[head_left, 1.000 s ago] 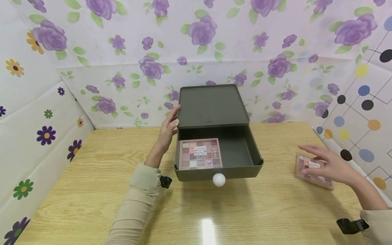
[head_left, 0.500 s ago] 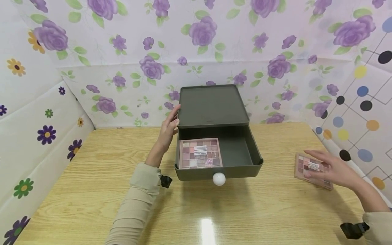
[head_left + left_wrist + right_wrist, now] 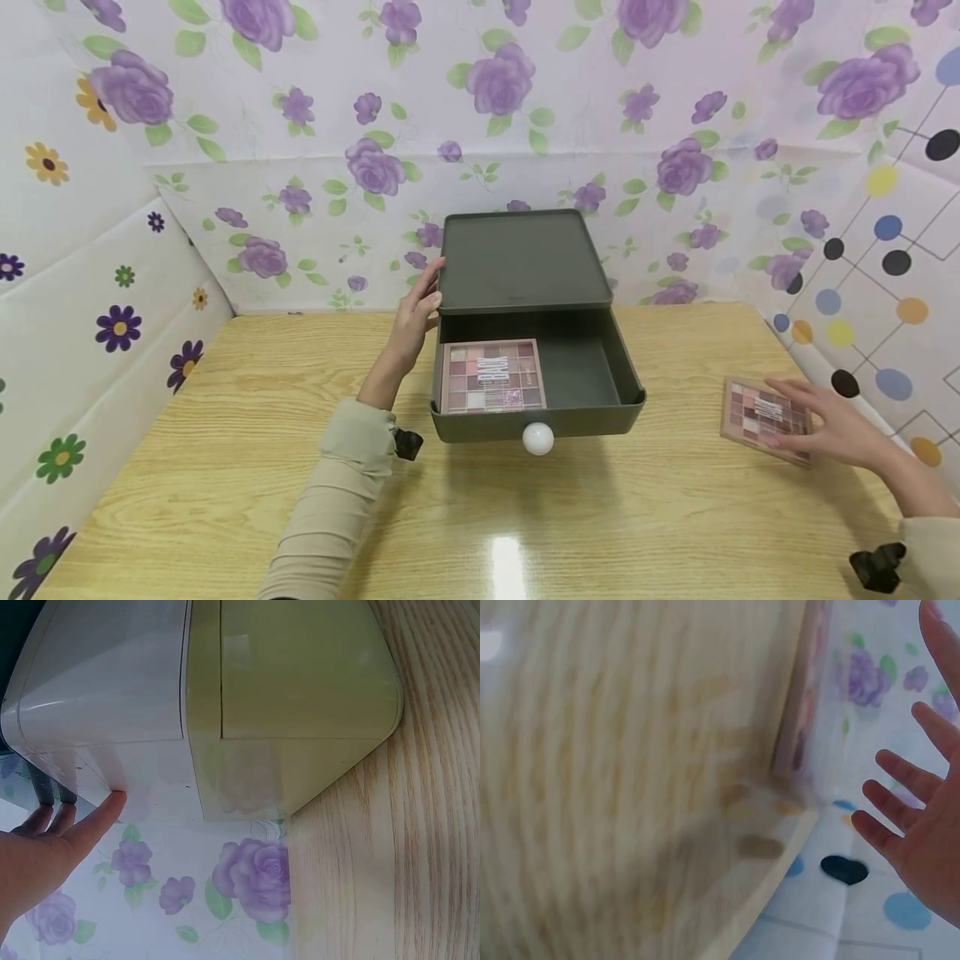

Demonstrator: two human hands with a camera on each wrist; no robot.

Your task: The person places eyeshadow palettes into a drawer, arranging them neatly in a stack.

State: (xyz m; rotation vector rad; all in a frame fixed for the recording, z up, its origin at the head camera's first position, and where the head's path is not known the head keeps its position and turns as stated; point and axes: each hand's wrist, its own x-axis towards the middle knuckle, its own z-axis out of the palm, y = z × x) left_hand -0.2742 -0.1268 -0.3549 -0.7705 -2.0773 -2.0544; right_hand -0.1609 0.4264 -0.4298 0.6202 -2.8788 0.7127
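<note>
Slightly nearer the bench's point(image 3: 675, 517) right edge than a second ago, the right hand point(image 3: 843, 429) is over the loose palette point(image 3: 744, 410), fingers spread, holding nothing. That palette lies near this edge, its long axis slanting, right end toward the front. Of two flat rectangular palettes, the second palette point(image 3: 491, 387) sits along the left wall of one smooth dark box's point(image 3: 525, 258) single drawer point(image 3: 577, 367), with one round white knob point(image 3: 537, 438). The left hand point(image 3: 409, 327), fingers extended, touches the box's left side.

Beige sleeves point(image 3: 326, 504), black wrist devices point(image 3: 407, 444), bare fingers point(image 3: 906, 774)
</note>
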